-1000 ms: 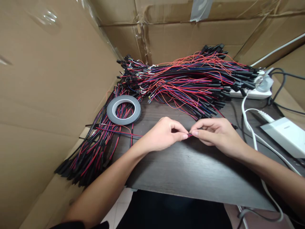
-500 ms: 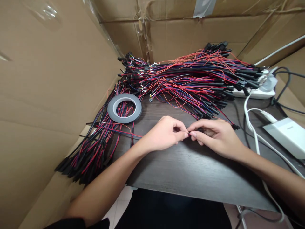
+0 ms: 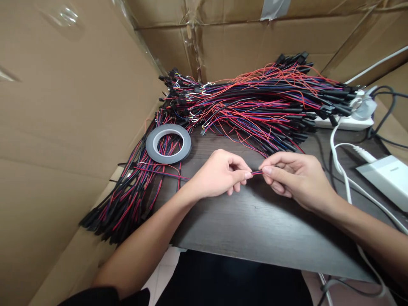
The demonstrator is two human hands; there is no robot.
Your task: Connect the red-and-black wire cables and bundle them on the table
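Note:
Thin red and dark wires [image 3: 256,172] stretch across the short gap between my two hands, above the dark table. My left hand [image 3: 227,173] pinches them between thumb and forefinger. On the other side of the gap, my right hand [image 3: 290,177] pinches the same wires with thumb and forefinger, its other fingers curled. More of the red and blue wire shows left of my left wrist. A grey tape roll [image 3: 152,144] lies on wires at the left. Behind my hands is a large pile of wire harnesses [image 3: 255,97] with black connectors.
Another wire bundle [image 3: 127,199] hangs over the table's left edge. Cardboard walls [image 3: 236,46] stand at the back and left. On the right are a white power strip [image 3: 350,123], a white adapter [image 3: 387,178] and white cables [image 3: 343,178]. The dark table [image 3: 236,225] has its front edge near me.
My hands have moved apart, the right one going rightward, and a short length of wire now shows between them. The view has shifted slightly.

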